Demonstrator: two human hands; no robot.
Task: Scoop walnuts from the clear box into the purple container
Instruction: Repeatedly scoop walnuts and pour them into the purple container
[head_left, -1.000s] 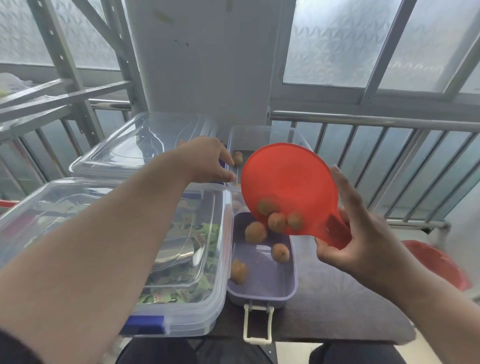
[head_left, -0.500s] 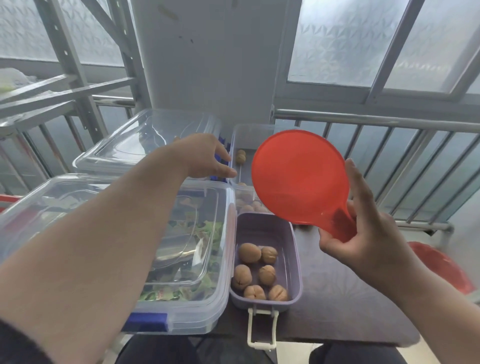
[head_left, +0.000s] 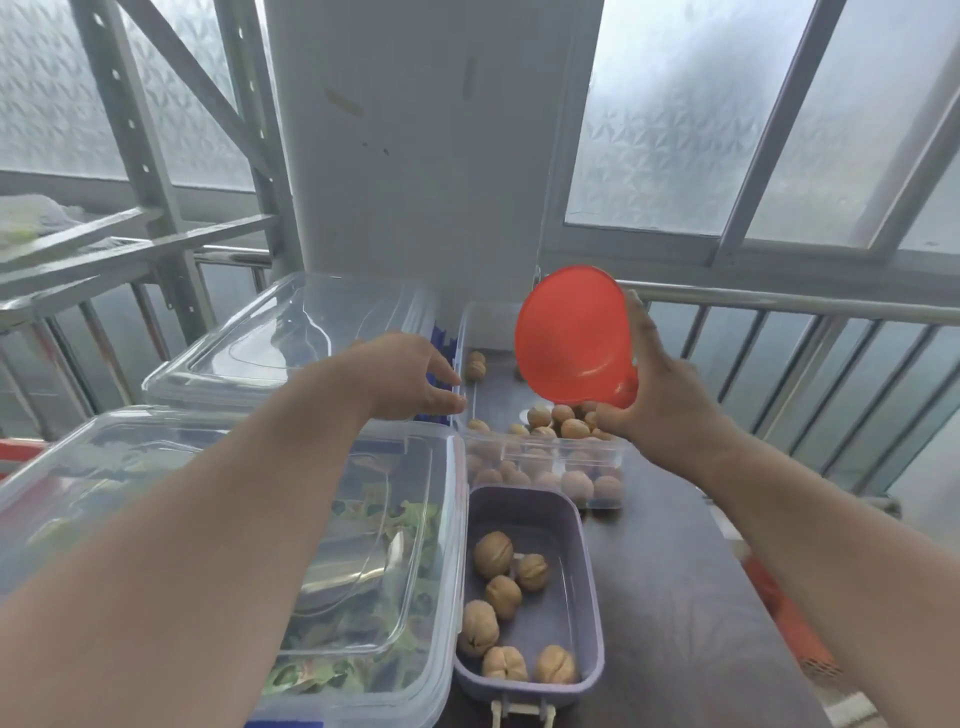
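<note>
The purple container sits near the table's front edge with several walnuts lying in it. Behind it stands the clear box, holding many more walnuts. My right hand grips a red scoop by its handle, held above the clear box with its round back turned to me; nothing shows in it. My left hand rests with fingers spread at the clear box's left rim, touching it.
A large lidded clear bin with greenish packets fills the left of the dark table. Another clear lidded bin sits behind it. Metal railing and a window run along the back and right; something red lies low right.
Walnuts dropped from the scoop into the purple container. My right hand then carried the empty scoop back and away, over the clear box. The left hand stayed at the box's rim.
</note>
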